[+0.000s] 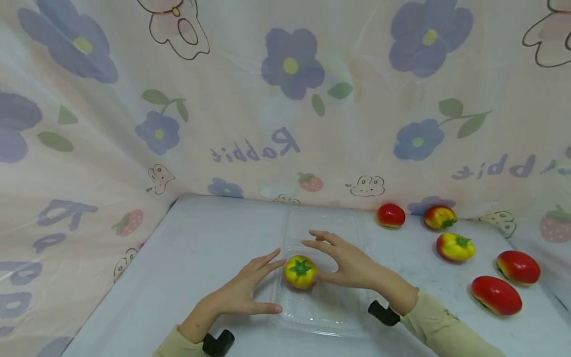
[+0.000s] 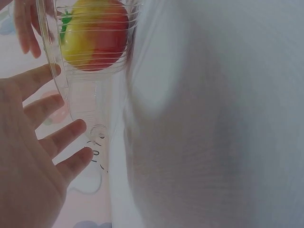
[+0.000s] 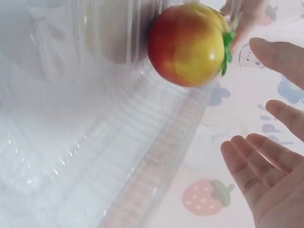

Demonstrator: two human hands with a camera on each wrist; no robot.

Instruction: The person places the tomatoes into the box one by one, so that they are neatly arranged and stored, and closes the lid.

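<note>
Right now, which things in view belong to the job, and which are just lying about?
Likely in the job:
red-and-yellow fruit between the hands
clear container it sits in
left hand
right hand

Apparently lying about:
three mostly red fruits, right of the container
two yellow-and-red fruits, also there
patterned cloth behind
</note>
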